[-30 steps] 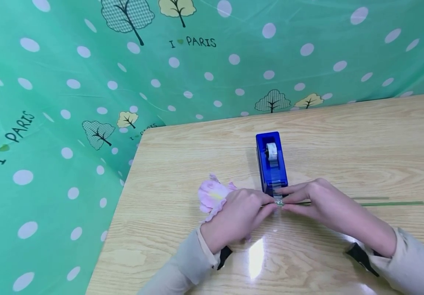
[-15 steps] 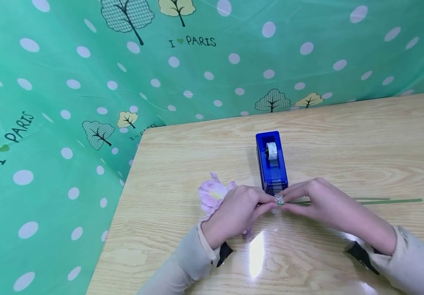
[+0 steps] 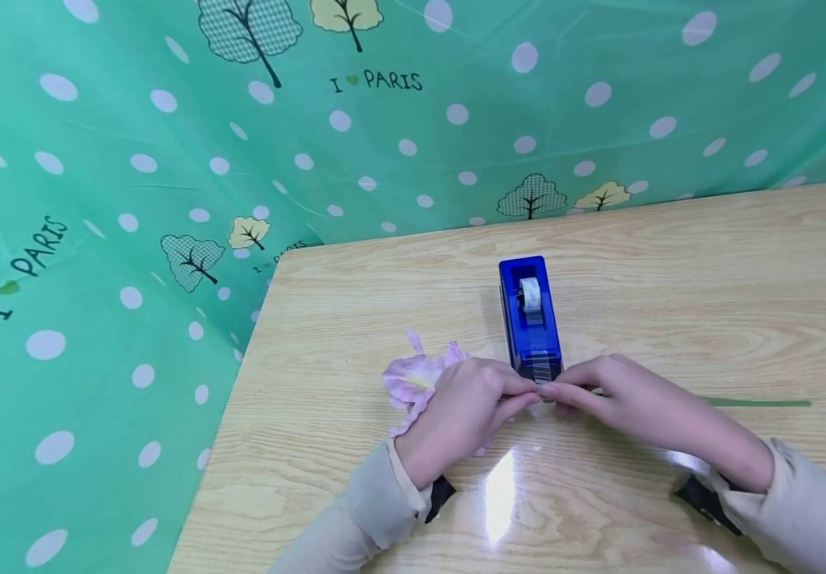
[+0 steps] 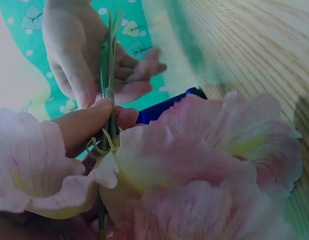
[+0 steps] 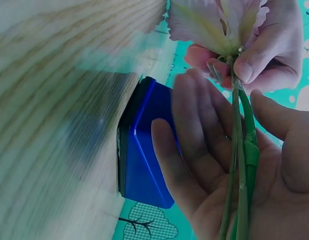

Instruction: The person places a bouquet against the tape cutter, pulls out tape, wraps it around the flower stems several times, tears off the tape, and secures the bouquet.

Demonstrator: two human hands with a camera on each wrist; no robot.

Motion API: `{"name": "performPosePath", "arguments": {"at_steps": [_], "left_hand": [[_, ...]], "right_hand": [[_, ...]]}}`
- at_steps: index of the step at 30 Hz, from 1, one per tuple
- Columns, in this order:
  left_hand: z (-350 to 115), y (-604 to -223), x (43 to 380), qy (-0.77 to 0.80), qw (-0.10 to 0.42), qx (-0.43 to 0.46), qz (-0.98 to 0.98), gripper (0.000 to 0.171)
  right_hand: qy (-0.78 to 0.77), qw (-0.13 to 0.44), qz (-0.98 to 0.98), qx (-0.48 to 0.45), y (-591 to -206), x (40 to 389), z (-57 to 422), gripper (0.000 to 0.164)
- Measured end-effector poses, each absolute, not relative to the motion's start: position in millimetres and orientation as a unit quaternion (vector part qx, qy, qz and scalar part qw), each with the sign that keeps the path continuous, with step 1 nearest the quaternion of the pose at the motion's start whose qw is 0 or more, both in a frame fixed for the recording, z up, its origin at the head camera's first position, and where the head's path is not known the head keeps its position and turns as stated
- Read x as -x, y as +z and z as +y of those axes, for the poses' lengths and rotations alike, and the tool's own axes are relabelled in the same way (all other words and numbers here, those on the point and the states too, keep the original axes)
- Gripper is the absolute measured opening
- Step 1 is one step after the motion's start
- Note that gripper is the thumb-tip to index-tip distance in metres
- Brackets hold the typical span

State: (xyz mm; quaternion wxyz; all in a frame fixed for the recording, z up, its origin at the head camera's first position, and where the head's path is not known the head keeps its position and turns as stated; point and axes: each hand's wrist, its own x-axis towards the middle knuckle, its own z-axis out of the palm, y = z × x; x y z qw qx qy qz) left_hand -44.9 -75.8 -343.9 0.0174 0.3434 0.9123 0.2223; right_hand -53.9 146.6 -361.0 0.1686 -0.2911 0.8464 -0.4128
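Here, left grip (image 3: 463,402) pinching the flower stems (image 5: 242,195), right grip (image 3: 628,402) unclenched, fingers (image 5: 192,130) extended beside them.

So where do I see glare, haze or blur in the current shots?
Head view: white glare patches on the table, otherwise fairly even light; left wrist view: upper left washed out, blooms dim, right hand showing blurred fingers; right wrist view: blurred right fingertips, and a bluish smear, probably reflection, beside the tape dispenser.
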Motion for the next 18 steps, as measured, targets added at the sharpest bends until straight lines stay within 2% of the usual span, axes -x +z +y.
{"name": "performPosePath", "arguments": {"at_steps": [7,12,18], "left_hand": [[-72.5,-343.0,39.0,0.188,-0.019,-0.334,0.923,0.015],[-69.4,-342.6,34.5,0.161,-0.039,-0.329,0.93,0.015],[-67.2,-341.7,31.7,0.136,-0.031,-0.327,0.935,0.022]], "right_hand": [[-0.433,0.218,0.83,0.274,-360.4,54.7,148.2,0.031],[-0.423,0.206,0.838,0.275,-358.6,55.4,148.6,0.034],[-0.412,0.183,0.847,0.28,-357.4,55.7,149.4,0.034]]}}
